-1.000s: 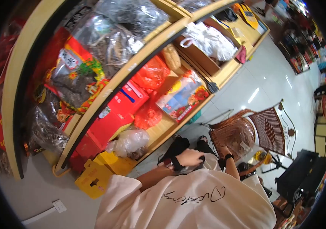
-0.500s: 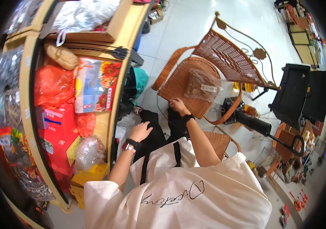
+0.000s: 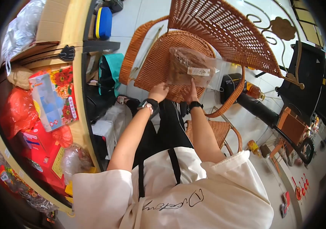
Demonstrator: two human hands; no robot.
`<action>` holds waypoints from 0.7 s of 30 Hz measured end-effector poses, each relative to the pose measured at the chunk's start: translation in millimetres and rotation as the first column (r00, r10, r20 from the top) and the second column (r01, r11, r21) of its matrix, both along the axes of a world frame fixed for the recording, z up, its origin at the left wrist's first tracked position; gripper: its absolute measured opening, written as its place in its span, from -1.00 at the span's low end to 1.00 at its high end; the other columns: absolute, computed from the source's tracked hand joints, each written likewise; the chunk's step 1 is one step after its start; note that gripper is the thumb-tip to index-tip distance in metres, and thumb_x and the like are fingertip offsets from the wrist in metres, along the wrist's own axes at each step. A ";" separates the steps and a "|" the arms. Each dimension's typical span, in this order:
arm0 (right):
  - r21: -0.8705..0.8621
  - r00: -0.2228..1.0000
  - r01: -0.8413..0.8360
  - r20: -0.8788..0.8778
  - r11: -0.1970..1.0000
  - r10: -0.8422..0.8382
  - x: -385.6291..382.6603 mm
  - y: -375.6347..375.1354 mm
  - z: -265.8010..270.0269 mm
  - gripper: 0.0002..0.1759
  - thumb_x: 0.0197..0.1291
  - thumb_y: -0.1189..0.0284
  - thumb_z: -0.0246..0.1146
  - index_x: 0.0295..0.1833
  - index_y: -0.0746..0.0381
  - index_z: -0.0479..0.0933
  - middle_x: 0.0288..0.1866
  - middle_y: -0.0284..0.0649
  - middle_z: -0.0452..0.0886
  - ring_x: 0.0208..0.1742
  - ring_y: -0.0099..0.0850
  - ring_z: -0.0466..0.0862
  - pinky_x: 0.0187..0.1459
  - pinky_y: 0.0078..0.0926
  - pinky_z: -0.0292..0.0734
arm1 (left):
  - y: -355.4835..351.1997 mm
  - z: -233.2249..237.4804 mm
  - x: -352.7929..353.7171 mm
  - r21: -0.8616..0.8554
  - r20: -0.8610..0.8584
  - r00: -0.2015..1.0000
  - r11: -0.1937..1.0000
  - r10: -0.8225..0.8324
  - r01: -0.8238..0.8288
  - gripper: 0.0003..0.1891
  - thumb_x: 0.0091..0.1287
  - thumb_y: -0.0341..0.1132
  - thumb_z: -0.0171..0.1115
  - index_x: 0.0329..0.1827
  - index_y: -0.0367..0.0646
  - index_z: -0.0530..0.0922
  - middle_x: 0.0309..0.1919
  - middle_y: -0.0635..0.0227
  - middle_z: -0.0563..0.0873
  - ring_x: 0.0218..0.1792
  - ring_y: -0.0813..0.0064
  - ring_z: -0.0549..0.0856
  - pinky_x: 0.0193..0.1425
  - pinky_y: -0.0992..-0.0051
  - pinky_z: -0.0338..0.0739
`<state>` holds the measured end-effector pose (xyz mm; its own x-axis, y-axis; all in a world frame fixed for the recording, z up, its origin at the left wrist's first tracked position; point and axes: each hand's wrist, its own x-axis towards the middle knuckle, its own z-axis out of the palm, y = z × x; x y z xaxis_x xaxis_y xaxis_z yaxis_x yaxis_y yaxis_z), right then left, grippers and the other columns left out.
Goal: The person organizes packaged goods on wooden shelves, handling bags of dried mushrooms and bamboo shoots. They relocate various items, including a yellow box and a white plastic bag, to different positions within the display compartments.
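A brown wicker armchair (image 3: 151, 65) stands in front of me. On its seat lies a clear plastic bag (image 3: 201, 61) with brown contents and a white label; what is inside cannot be made out. My left hand (image 3: 158, 92), wearing a watch, is at the seat's front edge with its fingers curled over the rim. Beside it, my right hand (image 3: 191, 93) has a dark band at the wrist. Its finger reaches up to the near edge of the bag, and the hand looks open.
Wooden shelving (image 3: 81, 114) on my left holds a flowered box (image 3: 54, 99), red bags and red boxes. A teal bag (image 3: 110, 74) hangs by the shelf. Right of the chair are a black cylinder (image 3: 258, 110), a bottle (image 3: 254, 91) and a smaller wicker seat (image 3: 208, 133).
The chair and bag appear larger and nearer. My left hand has moved from above my lap to the seat edge. My right hand has shifted from the seat edge to the bag.
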<state>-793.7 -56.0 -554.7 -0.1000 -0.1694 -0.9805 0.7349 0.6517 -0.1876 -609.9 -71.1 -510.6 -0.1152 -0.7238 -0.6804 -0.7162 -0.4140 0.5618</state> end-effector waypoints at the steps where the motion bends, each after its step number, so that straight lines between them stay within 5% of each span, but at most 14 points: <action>1: -0.026 0.995 0.098 0.004 0.995 -0.098 -0.8 -5.7 -7.8 0.10 -0.12 -0.10 0.29 0.39 0.07 -0.18 0.43 -0.16 -0.21 0.41 -0.19 -0.04 0.30 -0.15 0.08 | 0.0 1.2 -0.9 0.013 -0.002 1.000 1.000 0.003 -0.003 -0.65 0.18 -0.15 0.05 -0.08 -0.19 0.50 -0.19 0.06 0.61 -0.14 0.09 0.57 -0.04 0.27 0.42; 4: -0.054 0.955 0.296 -0.004 0.954 -0.296 -0.1 -18.9 -23.5 0.04 -0.13 -0.10 0.30 0.35 0.10 -0.08 0.36 -0.18 -0.01 0.33 -0.21 0.11 0.26 -0.21 0.16 | 1.3 -3.0 8.4 0.135 -0.075 0.985 0.980 0.154 -0.143 -0.65 0.19 -0.16 0.04 -0.07 -0.20 0.49 -0.16 0.08 0.61 -0.11 0.10 0.56 -0.03 0.28 0.42; 8: -0.007 0.957 0.285 0.064 0.958 -0.284 -14.5 -24.5 -28.0 -0.06 -0.09 -0.08 0.29 0.32 0.10 0.03 0.24 -0.18 0.14 0.18 -0.22 0.22 0.15 -0.22 0.20 | 56.8 -25.2 34.1 0.089 -0.089 0.968 0.970 0.235 -0.227 -0.67 0.20 -0.14 0.03 -0.10 -0.16 0.51 -0.17 0.11 0.61 -0.12 0.11 0.57 -0.04 0.28 0.43; 10: -0.169 0.992 0.073 0.112 0.983 -0.055 -24.3 -17.0 -31.9 -0.29 -0.07 0.02 0.32 0.15 0.08 0.25 0.02 -0.31 0.35 -0.04 -0.35 0.35 0.05 -0.36 0.31 | 69.8 -9.7 51.5 0.190 0.011 0.987 0.969 0.160 -0.159 -0.68 0.20 -0.14 0.03 -0.09 -0.12 0.51 -0.16 0.10 0.61 -0.10 0.10 0.57 -0.02 0.29 0.44; 12: -0.224 1.000 -0.007 0.016 0.974 0.011 -24.9 -12.1 -16.9 -0.46 0.02 0.08 0.26 0.08 0.06 0.34 0.00 -0.32 0.40 -0.04 -0.35 0.39 0.02 -0.36 0.34 | 94.0 -6.7 69.6 0.188 0.032 0.976 0.958 0.214 -0.217 -0.69 0.19 -0.15 0.03 -0.10 -0.11 0.52 -0.18 0.10 0.62 -0.10 0.10 0.57 -0.02 0.28 0.44; 14: -0.221 0.949 -0.186 -0.293 0.957 0.116 -22.3 -13.6 1.3 -0.52 0.12 0.16 0.19 0.12 0.12 0.34 0.08 -0.28 0.39 0.04 -0.35 0.39 -0.01 -0.34 0.38 | 119.3 -8.1 85.7 0.158 0.032 0.955 0.942 0.294 -0.296 -0.71 0.17 -0.17 0.04 -0.14 -0.11 0.54 -0.21 0.10 0.62 -0.12 0.08 0.57 -0.02 0.26 0.44; 17: -0.422 0.919 -0.347 -0.330 0.838 0.215 -30.7 -3.3 29.0 -0.53 0.15 0.35 0.16 0.15 0.31 0.33 0.07 -0.19 0.43 0.12 -0.40 0.37 0.06 -0.39 0.32 | 129.7 27.4 101.2 0.061 0.033 0.953 0.951 0.302 -0.304 -0.74 0.14 -0.20 0.04 -0.20 -0.14 0.56 -0.22 0.10 0.63 -0.14 0.08 0.58 -0.02 0.25 0.44; 18: -0.456 0.734 -0.596 -0.644 0.661 0.218 -9.5 -6.9 77.9 -0.57 0.15 0.37 0.14 0.11 0.35 0.36 0.02 -0.20 0.46 0.07 -0.39 0.39 0.10 -0.44 0.26 | 135.7 31.8 106.2 0.016 0.012 0.948 0.948 0.319 -0.319 -0.74 0.14 -0.21 0.04 -0.22 -0.15 0.57 -0.22 0.10 0.63 -0.14 0.09 0.58 -0.03 0.25 0.45; 20: -0.404 0.636 -0.754 -0.646 0.518 0.421 -7.5 -3.2 115.9 -0.46 0.12 0.38 0.19 0.18 0.40 0.28 0.20 -0.13 0.31 0.17 -0.29 0.34 0.20 -0.43 0.15 | 124.8 75.9 107.3 -0.062 -0.012 0.942 0.940 0.334 -0.334 -0.73 0.13 -0.22 0.07 -0.24 -0.21 0.56 -0.26 0.08 0.63 -0.17 0.12 0.60 -0.07 0.29 0.47; 21: -0.472 0.696 -0.687 -0.646 0.553 0.313 8.4 3.8 140.1 -0.45 0.07 0.48 0.18 0.19 0.41 0.24 0.19 -0.12 0.33 0.15 -0.31 0.35 0.18 -0.45 0.18 | 124.8 84.5 111.5 -0.070 -0.127 0.909 0.910 0.398 -0.408 -0.73 0.12 -0.23 0.09 -0.20 -0.19 0.55 -0.29 0.11 0.64 -0.19 0.15 0.61 -0.07 0.33 0.48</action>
